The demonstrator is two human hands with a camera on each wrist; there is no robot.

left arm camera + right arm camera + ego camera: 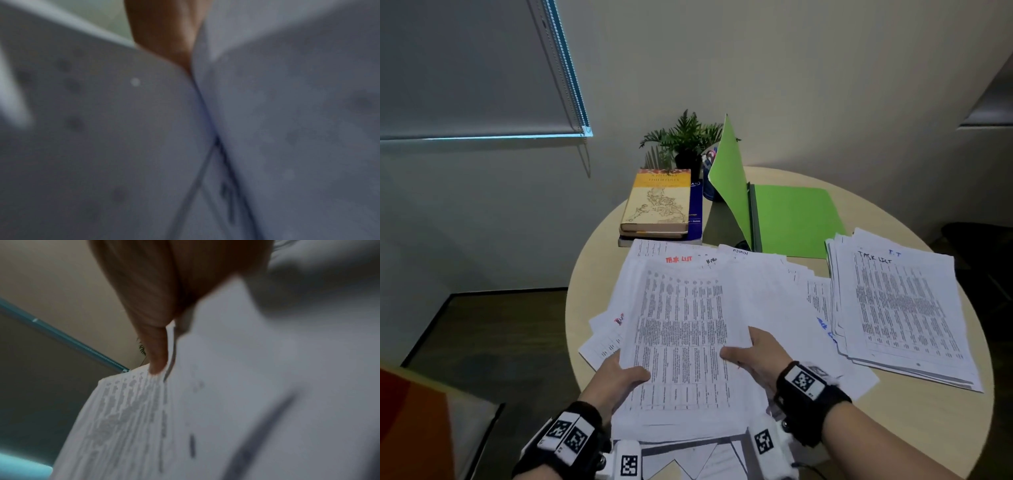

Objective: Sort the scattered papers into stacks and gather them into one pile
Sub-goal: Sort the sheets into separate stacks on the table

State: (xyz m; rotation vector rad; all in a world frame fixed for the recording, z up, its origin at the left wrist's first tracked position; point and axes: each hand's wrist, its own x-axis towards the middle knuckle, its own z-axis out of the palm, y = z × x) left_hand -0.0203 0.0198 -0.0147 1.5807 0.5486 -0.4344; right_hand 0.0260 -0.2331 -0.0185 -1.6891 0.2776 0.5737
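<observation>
Both hands hold a sheaf of printed white papers [681,335] lifted over the near part of the round table [928,428]. My left hand [619,375] grips its left edge, thumb on top. My right hand [753,356] pinches the right edge, thumb on the print. Under the sheaf lie more scattered sheets [767,274], some marked in red and blue. A squared stack of papers [900,308] headed "Task List" rests at the right. The left wrist view shows blurred paper [287,129] and part of a finger [164,32]. In the right wrist view a thumb [156,337] presses printed paper [127,410].
An open green folder [791,219] stands at the back of the table. A pile of books [657,202] lies back left, with a potted plant [685,140] behind. A window blind [465,68] hangs at the left. Floor lies left of the table.
</observation>
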